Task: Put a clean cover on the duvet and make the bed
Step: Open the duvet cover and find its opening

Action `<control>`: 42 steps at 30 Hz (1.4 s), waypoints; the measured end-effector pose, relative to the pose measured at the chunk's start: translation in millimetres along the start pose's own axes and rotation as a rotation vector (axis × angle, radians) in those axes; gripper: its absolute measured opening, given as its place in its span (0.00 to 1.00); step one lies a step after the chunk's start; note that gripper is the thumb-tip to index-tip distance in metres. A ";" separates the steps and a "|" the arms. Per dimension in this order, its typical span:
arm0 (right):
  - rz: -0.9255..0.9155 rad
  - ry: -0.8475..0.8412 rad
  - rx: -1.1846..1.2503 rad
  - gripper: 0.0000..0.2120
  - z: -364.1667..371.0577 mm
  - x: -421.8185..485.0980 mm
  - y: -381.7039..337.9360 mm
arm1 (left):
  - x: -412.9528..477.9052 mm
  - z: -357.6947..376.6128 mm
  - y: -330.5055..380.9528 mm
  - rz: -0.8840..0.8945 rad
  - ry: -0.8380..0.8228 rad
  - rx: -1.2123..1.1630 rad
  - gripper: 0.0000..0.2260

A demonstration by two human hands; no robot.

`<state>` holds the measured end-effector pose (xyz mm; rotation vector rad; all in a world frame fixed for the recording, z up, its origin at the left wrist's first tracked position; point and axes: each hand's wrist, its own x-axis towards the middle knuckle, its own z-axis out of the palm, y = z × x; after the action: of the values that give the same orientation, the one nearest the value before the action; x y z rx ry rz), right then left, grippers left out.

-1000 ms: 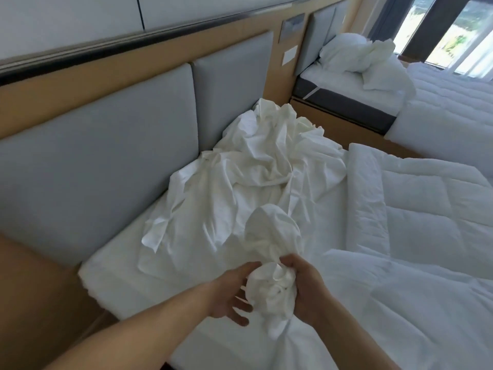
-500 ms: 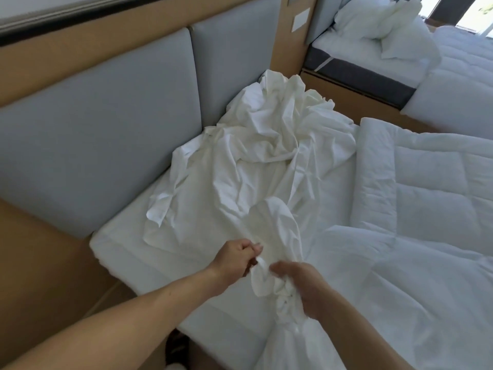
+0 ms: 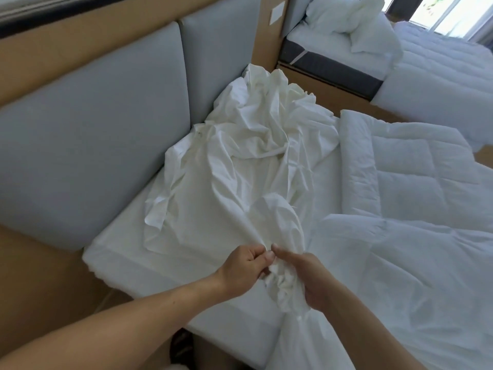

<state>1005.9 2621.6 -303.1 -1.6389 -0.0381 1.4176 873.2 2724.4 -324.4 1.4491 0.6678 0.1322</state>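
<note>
Crumpled white cloth duvet cover [image 3: 253, 161] on bed [image 3: 128, 252]: left hand [image 3: 241, 271], right hand [image 3: 306, 281] pinch its bunched edge, probably seeking the opening.

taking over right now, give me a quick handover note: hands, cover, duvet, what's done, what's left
Left hand: pinches an edge of the cover.
Right hand: grips bunched cover just beside it.
Cover lies crumpled near the head of the bed; the duvet lies bare to its right.
Done: cover is out and in hand.
Left: get the duvet inside, spread it, make the bed.
</note>
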 end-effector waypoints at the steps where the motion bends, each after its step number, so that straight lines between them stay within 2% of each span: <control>1: 0.051 -0.028 -0.005 0.21 0.0 -0.9 -0.3 | -1.8 -2.5 -1.3 0.011 -0.007 0.022 0.16; 6: 0.190 -0.066 -0.132 0.19 5.9 -1.5 -6.3 | -7.2 -16.0 -6.6 0.091 -0.026 0.238 0.18; 9: 0.044 0.003 -0.145 0.15 18.8 -0.5 -15.6 | -9.1 -22.7 -4.2 0.077 -0.056 0.297 0.17; 12: -0.158 0.040 -0.014 0.21 25.6 4.5 -23.3 | -7.4 -30.6 -4.7 0.032 -0.001 0.168 0.17; 17: -0.182 0.004 0.038 0.12 20.2 5.2 -26.1 | 1.0 -46.6 -22.0 -0.007 0.150 0.097 0.11; 18: -0.176 0.004 0.034 0.13 19.5 5.1 -26.6 | 1.7 -47.9 -23.6 -0.037 0.198 0.122 0.15; 21: -0.141 -0.034 0.019 0.24 19.6 3.6 -30.3 | 5.1 -48.0 -24.7 -0.094 0.227 0.149 0.44; 22: -0.139 -0.058 0.023 0.25 19.0 3.3 -31.5 | 7.7 -46.6 -24.1 -0.058 0.220 0.190 0.48; 26: -0.054 -0.196 0.054 0.24 12.7 -2.7 -37.1 | 21.7 -52.6 -11.1 0.187 0.255 0.529 0.40; 28: -0.059 -0.267 0.014 0.24 7.5 -4.8 -40.1 | 29.8 -61.1 -0.5 0.196 0.131 0.537 0.29; 30: -0.067 -0.293 -0.051 0.26 3.0 -4.7 -41.8 | 33.3 -66.0 6.3 0.178 0.000 0.664 0.18; 33: -0.050 -0.208 -0.073 0.27 -6.2 -1.1 -40.9 | 36.9 -65.4 9.9 0.289 -0.102 0.874 0.09; 36: -0.063 -0.145 -0.080 0.24 -10.2 1.1 -42.5 | 41.0 -60.4 15.1 0.343 -0.055 0.796 0.06; 39: -0.081 -0.146 -0.052 0.25 -11.2 0.7 -43.5 | 47.7 -61.7 19.8 0.417 0.024 0.709 0.05; 42: -0.111 -0.199 0.026 0.27 -12.6 1.6 -43.1 | 53.4 -62.5 15.6 0.377 -0.110 0.900 0.21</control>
<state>1038.8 2639.0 -277.9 -1.4468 -0.2210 1.4840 890.6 2806.2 -326.4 2.4251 0.3523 0.0389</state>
